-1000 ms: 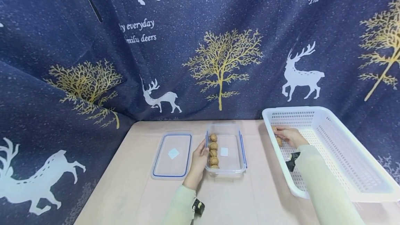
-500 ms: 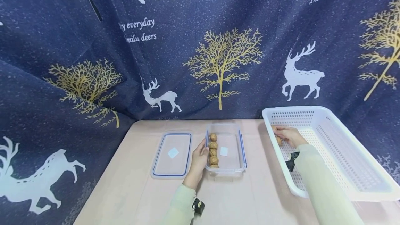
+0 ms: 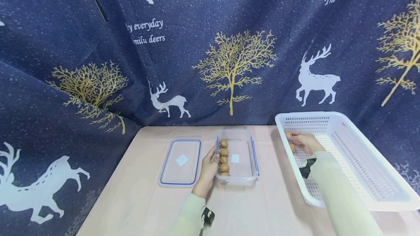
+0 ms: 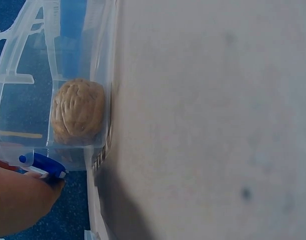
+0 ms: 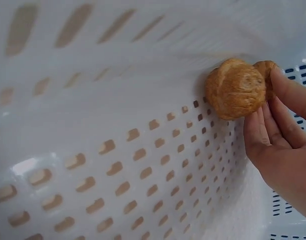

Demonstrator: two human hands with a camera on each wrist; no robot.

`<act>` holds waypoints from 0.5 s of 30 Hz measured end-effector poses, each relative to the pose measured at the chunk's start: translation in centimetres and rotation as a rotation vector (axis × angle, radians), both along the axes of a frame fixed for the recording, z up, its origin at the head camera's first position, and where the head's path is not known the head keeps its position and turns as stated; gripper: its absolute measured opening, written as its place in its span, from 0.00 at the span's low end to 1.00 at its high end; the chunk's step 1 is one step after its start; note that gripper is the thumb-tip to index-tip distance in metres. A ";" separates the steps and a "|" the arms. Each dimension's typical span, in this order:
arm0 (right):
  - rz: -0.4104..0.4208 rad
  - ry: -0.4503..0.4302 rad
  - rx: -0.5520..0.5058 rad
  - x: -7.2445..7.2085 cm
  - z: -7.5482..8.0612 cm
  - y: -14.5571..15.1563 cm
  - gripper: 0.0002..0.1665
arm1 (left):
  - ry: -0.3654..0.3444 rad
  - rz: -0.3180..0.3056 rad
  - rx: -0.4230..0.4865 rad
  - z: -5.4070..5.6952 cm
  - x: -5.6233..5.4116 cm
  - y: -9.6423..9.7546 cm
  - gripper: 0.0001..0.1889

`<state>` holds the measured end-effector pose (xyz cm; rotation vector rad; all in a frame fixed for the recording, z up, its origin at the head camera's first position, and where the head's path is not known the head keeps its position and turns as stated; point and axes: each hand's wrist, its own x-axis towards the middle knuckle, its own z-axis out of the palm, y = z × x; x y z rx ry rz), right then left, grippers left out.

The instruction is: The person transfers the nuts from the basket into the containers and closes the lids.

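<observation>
My left hand (image 3: pixel 209 165) grips the left side of a clear plastic food container (image 3: pixel 241 182); in the left wrist view its thumb lies by a blue clip (image 4: pixel 49 165). A row of several walnuts (image 3: pixel 224 160) lines the container's left wall inside. At the left wall of the white basket (image 3: pixel 303 188), my right hand (image 3: pixel 306 142) pinches a walnut (image 5: pixel 266 75) between thumb and fingers. Nearer the right wrist camera is a second walnut (image 5: pixel 236 90), which partly hides the held one.
Left of the container lies its clear lid (image 3: pixel 181 163) with a blue seal. A pale pink cloth (image 3: pixel 249 210) covers the table. Behind hangs a dark blue curtain (image 3: pixel 203 65) with deer and trees. The basket has raised, perforated walls.
Hardly anything differs: the right hand stays at the walnuts by the basket's left wall, with only a slight shift. The left hand and the container have kept their places.
</observation>
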<state>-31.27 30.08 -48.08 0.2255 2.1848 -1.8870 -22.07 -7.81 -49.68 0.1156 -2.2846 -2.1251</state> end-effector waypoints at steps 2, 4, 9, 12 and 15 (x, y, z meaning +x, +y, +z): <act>-0.004 0.014 -0.004 0.0 0.1 0.1 0.41 | -0.001 0.003 -0.005 0.1 0.0 0.0 0.25; -0.002 0.034 -0.013 0.1 0.3 0.2 0.40 | -0.002 0.004 -0.004 0.1 0.0 0.0 0.25; -0.003 0.060 -0.016 0.2 0.8 0.5 0.37 | 0.001 0.004 -0.008 -0.1 0.0 0.1 0.25; 0.001 0.057 -0.009 0.3 1.2 0.6 0.39 | 0.006 0.007 -0.011 -0.1 -0.1 0.1 0.25; 0.006 0.047 -0.001 0.4 1.6 0.7 0.40 | 0.004 0.009 -0.005 -0.1 0.0 0.1 0.25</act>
